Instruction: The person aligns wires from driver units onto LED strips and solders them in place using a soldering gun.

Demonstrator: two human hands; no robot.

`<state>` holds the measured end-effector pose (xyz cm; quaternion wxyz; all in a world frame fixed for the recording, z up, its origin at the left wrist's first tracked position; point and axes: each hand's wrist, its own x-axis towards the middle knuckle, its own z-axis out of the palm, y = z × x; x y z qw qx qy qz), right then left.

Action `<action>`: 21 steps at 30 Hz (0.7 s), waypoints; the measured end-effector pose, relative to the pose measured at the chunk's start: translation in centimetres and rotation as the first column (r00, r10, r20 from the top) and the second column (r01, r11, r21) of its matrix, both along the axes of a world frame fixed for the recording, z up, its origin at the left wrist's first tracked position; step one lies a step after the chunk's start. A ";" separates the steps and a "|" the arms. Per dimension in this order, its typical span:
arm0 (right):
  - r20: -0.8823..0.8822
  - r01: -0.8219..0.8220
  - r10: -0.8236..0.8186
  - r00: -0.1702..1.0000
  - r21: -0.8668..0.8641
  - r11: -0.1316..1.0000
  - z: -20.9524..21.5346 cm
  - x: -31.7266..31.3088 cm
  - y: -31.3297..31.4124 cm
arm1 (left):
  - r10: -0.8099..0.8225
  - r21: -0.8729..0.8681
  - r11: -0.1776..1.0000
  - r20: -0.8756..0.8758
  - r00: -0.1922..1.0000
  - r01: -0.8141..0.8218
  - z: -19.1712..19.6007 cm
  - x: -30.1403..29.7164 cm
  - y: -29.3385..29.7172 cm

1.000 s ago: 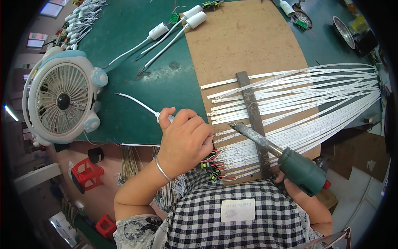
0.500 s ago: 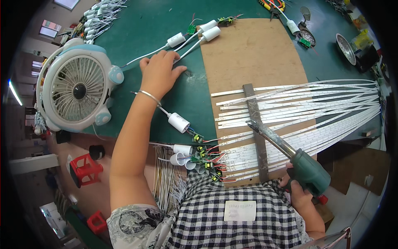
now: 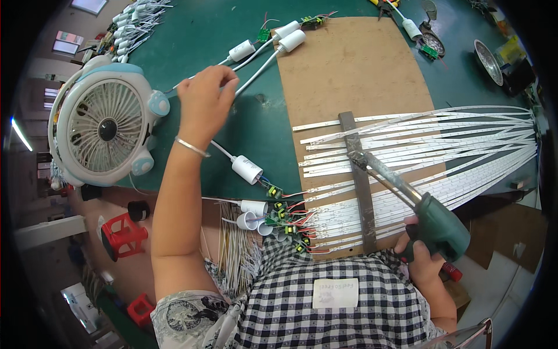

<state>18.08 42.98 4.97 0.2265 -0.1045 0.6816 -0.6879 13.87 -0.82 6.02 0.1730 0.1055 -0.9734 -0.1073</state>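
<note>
My left hand [image 3: 206, 102] is closed, with thumb and fingers pinched on the white cable [image 3: 256, 75] of a white cylindrical lamp cap [image 3: 292, 41]. Two similar caps, each with a small circuit board, lie close by on the green table. In my right hand [image 3: 423, 259] is a green soldering gun [image 3: 444, 230], its dark tip over a grey metal bar [image 3: 359, 180]. That bar lies across many white LED strips [image 3: 401, 200] on a brown board [image 3: 354, 64]. Red and white wires join some strips to small circuit boards [image 3: 282, 212] and white caps [image 3: 247, 170] at the board's left edge.
A white and blue fan [image 3: 107, 128] stands at the left of the table. Farther off lie a pile of white caps with cables [image 3: 131, 29], another cap [image 3: 411, 29] with a green board, and a metal bowl [image 3: 487, 63]. Red stools [image 3: 125, 235] are on the floor.
My left hand has gone from spread fingers over the cables to a pinch on one cable, which has been drawn slightly down and left. The soldering gun has shifted only slightly.
</note>
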 end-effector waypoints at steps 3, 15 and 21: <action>0.009 0.005 -0.005 1.000 -0.021 1.000 0.1 -0.4 -0.5 | -0.054 -0.068 0.996 -0.038 0.998 0.052 -2.6 -1.5 -0.5; 0.022 0.213 -0.214 0.977 0.032 0.977 0.9 -0.3 0.2 | -0.212 0.165 0.962 -0.046 0.976 0.217 3.7 -3.1 1.3; -0.052 0.274 -0.275 0.960 -0.019 0.962 0.9 -1.2 -0.9 | -0.165 0.186 0.976 0.278 0.946 0.115 3.3 5.8 -2.4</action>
